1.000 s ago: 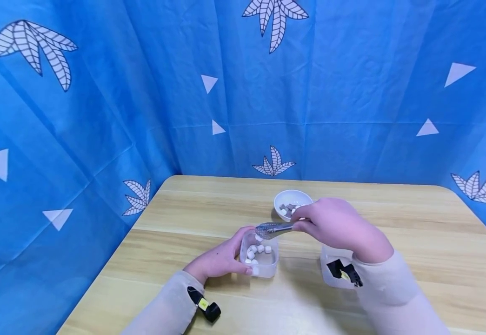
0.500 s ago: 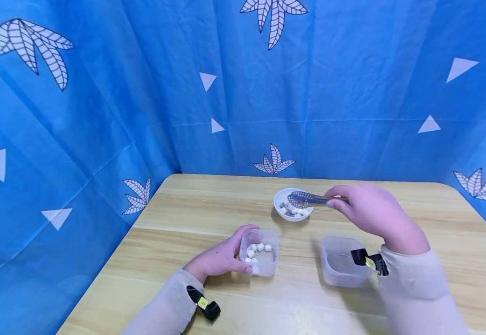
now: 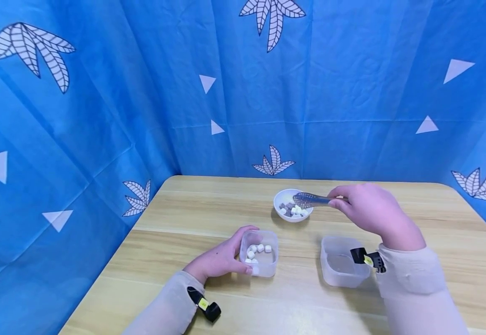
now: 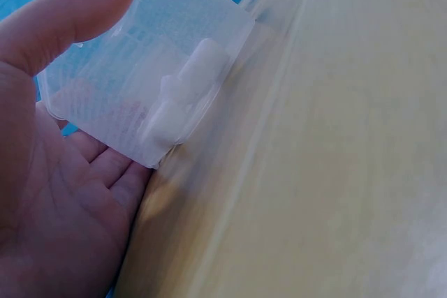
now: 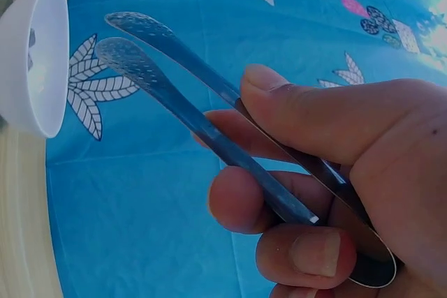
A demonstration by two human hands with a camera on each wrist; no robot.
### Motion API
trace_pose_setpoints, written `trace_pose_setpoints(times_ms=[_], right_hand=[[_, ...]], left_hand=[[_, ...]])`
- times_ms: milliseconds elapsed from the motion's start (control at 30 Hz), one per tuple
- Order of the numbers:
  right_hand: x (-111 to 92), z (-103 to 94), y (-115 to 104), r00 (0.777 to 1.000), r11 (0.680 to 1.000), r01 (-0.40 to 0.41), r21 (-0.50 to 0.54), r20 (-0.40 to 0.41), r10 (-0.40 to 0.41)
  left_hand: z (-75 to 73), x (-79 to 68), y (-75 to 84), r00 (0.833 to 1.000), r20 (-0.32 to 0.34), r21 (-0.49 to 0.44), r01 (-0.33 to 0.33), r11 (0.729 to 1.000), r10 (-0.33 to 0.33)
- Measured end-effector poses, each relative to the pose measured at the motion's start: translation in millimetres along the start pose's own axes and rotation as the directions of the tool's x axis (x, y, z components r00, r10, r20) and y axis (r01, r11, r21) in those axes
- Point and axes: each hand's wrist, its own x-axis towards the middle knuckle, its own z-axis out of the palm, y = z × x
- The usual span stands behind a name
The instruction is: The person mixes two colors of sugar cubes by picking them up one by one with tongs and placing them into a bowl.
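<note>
My left hand (image 3: 226,256) holds a clear plastic container (image 3: 269,269) by its left side, thumb at the front and fingers behind. Several small white marshmallow-like pieces (image 4: 202,64) lie on its bottom. With thumb and fingers, my right hand (image 3: 370,209) grips metal tongs (image 3: 316,200) whose perforated tips overlap the right part of a white bowl (image 3: 279,197). In the right wrist view the tips stand a little apart, with nothing between them. White pieces (image 3: 296,211) and grey-brown ones (image 3: 286,206) sit together in the bowl.
A second clear plastic container (image 3: 336,277) stands on the wooden table (image 3: 209,200), below my right forearm in the head view; no pieces show in it. A blue patterned curtain (image 3: 351,93) hangs behind and to the left of the table.
My right hand has carried the tongs from over the left container back to the bowl. A white piece below the tongs' tips has dropped into that container. My left hand keeps its place.
</note>
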Motion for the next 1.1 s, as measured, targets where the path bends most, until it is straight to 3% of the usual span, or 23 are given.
trace_pose_setpoints(times_ms=[300,500,667,933,1100], right_hand=[[-1.3,-3.1,-12.5,1.0,1.0,0.021,0.011,0.003,-0.021],[-1.1,-3.1,-33.4,0.993,0.992,0.112,0.057,0.023,-0.113],[-0.1,3.8,-53.9,0.974,0.972,0.209,0.104,0.067,-0.217],[3.2,24.7,-80.0,0.932,0.936,0.339,0.095,0.101,-0.348],[5.5,38.7,-93.4,0.913,0.924,0.377,0.066,0.138,-0.383]], left_hand=[[-0.9,0.4,-1.1,1.0,-0.006,0.035,-0.021,0.999,0.021],[-1.5,0.5,-2.4,0.999,-0.001,0.024,-0.037,0.999,0.037],[-1.0,0.4,-1.8,0.999,0.012,-0.007,-0.035,0.999,0.035],[-1.1,0.9,-1.5,0.999,0.023,0.003,-0.047,0.999,0.047],[-0.9,0.3,-2.6,0.999,0.023,-0.003,-0.033,0.999,0.033]])
